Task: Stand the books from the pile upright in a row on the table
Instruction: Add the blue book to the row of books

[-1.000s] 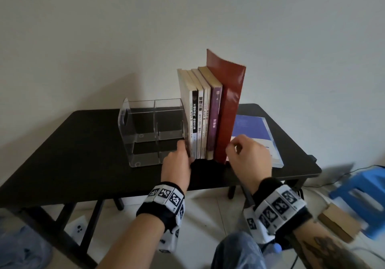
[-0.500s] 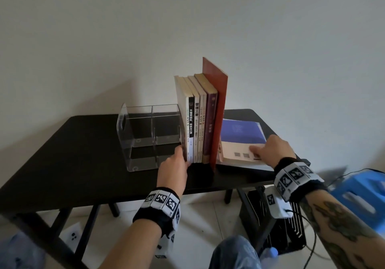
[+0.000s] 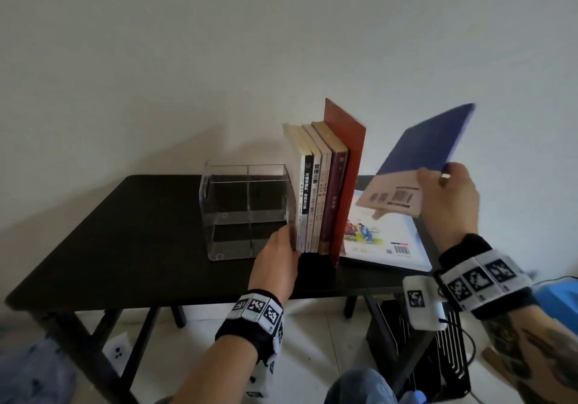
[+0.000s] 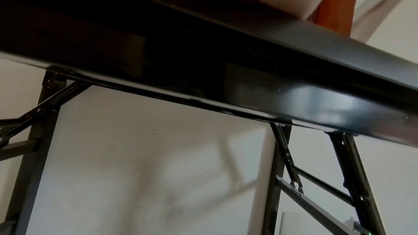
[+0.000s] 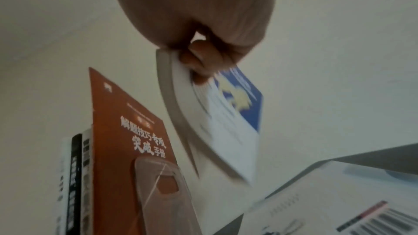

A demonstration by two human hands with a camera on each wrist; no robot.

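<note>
- Now: right hand (image 3: 450, 206) pinches the blue book (image 3: 428, 150) at its near lower corner, thumb on the back cover, fingers (image 5: 203, 63) curled under the front. Book is in the air, tilted, to the right of the row (image 3: 322, 190) and well clear of it.
- Handling, my judgement: a thin paperback, light and floppy. In the wrist view the pages bow and fan away from the pinch. A corner hold lets it droop; a grip along the spine or across mid-cover would likely keep it flat for standing up.
- Look: blue cover, pale band with barcodes along the near edge of the back, white page block.
- Left hand (image 3: 278, 259) rests on the table (image 3: 140, 231) at the left foot of the row, fingers against the outer book; whether they curl round anything, I cannot tell.
- Row: several spines upright, a tall red book (image 3: 347, 165) at its right end. A clear rack (image 3: 244, 209) stands just left of the row.
- One picture book (image 3: 387, 237) lies flat right of the row, below the blue book.
- Risk, my guess: slim books may slump once the left hand lets go.
</note>
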